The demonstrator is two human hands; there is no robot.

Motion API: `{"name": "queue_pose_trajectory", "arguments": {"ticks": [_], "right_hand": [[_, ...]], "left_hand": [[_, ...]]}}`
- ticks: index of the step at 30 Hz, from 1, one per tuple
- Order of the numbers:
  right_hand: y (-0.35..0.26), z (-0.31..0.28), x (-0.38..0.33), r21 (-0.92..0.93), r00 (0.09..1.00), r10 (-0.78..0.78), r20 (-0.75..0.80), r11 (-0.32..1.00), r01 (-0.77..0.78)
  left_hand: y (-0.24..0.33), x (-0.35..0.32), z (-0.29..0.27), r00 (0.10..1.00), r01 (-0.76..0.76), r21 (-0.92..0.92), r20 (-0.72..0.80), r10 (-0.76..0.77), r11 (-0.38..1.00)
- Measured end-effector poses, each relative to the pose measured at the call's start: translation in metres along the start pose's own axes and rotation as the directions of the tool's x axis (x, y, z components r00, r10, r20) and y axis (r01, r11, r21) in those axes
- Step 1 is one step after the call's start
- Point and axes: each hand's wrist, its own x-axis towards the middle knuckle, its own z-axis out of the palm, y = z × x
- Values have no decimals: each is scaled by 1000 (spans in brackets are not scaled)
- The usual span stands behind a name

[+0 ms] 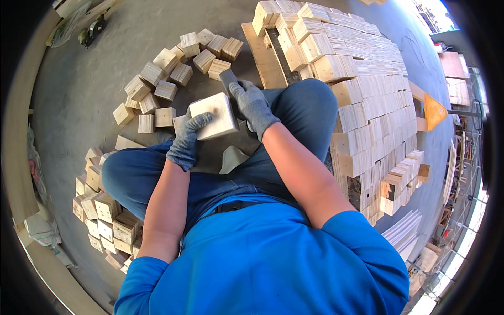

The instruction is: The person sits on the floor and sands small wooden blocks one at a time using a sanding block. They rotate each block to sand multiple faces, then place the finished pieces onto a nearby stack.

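Small dark marks dot the faces of several pale blocks; from here one cannot tell whether they are print, knots or holes. The held block [221, 116] is a squared wooden piece with a smooth, light upper face bearing a brownish spot near its middle. It lies above the lap of a seated person in a blue shirt [262, 257] and dark blue trousers [139, 170]. The left hand [189, 137], in grey knit, is partly closed about the block's left side, thumb laid over the upper face. The right hand [252, 102], likewise gloved, is curled around a dark grey, flat-sided piece [228, 79] at the block's upper right edge; contact between the two cannot be made out.

Surroundings: loose blocks [167, 60] with striped, layered sides form an arc on the smooth grey floor [136, 31] ahead. To the person's right stands a large stack [367, 94] of similar blocks in close rows, beside a flat wooden board [262, 55]. A looser heap [107, 207] sits by the left knee.
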Motion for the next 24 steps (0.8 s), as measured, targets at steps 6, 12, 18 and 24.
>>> {"name": "queue_pose_trajectory", "arguments": {"ticks": [6,12,18,24], "right_hand": [[-10,-14,-3,231,998,67,-10,971,-63],[-29,-23,-51,72,884,-458,92,889,453],[-33,-20,-38,-13,890,-454,34,891,454],[-10,-26,-7,295,999,42,33,954,-50]], "left_hand": [[10,0,-11,999,3,-215,-48,-14,977],[15,7,-16,990,24,-303,-125,-65,953],[18,1,-14,998,47,-233,-36,-57,971],[23,-4,5,985,-142,80,114,133,987]]}}
